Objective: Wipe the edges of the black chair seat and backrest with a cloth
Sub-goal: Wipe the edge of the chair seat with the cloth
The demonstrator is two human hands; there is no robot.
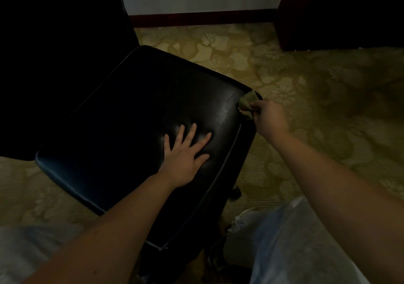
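A black leather chair seat [122, 117] fills the middle of the view, with its black backrest [61, 43] rising at the upper left. My left hand [185, 154] lies flat on the seat with its fingers spread. My right hand [270, 117] grips a small olive-green cloth [247, 104] and holds it against the seat's right corner edge. Part of the cloth is bunched inside my fingers.
Patterned yellow-green carpet [306, 82] surrounds the chair. A white wall with a dark red skirting board [201, 19] runs along the back, and a dark furniture piece [338, 12] stands at the upper right. A chair caster [236, 193] shows under the seat, near my light trousers [284, 240].
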